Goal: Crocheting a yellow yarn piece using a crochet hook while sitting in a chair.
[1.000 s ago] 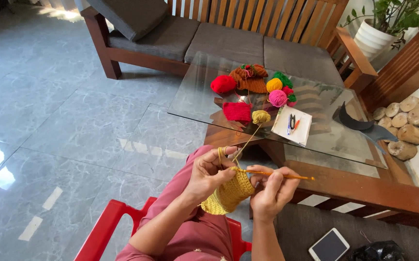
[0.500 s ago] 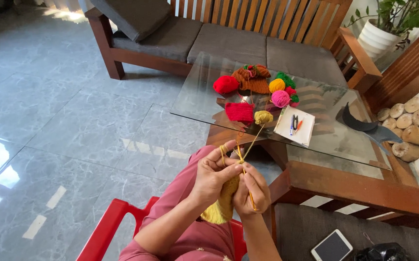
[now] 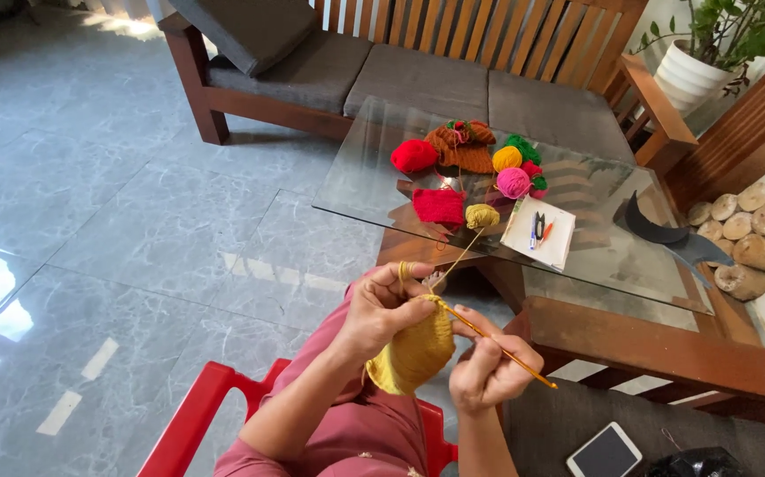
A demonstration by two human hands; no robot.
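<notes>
My left hand (image 3: 384,311) grips the top of a mustard-yellow crocheted piece (image 3: 411,352), with a strand of yellow yarn looped over its forefinger. My right hand (image 3: 491,369) pinches a thin golden crochet hook (image 3: 499,347) whose tip is in the piece's upper edge. The yarn strand (image 3: 458,258) runs up from my fingers to a small yellow yarn ball (image 3: 481,215) on the glass table (image 3: 629,252).
The glass holds red (image 3: 414,155), pink (image 3: 513,183), orange and green yarn balls, a red knitted square (image 3: 440,206), a brown knitted piece and a white notepad with pens (image 3: 538,232). Behind is a wooden sofa (image 3: 418,75). A red plastic chair (image 3: 190,422), a phone (image 3: 605,451).
My right hand has swung out to the right and lowered, so the hook now slants down to the right. The yellow piece has turned slightly in my left hand.
</notes>
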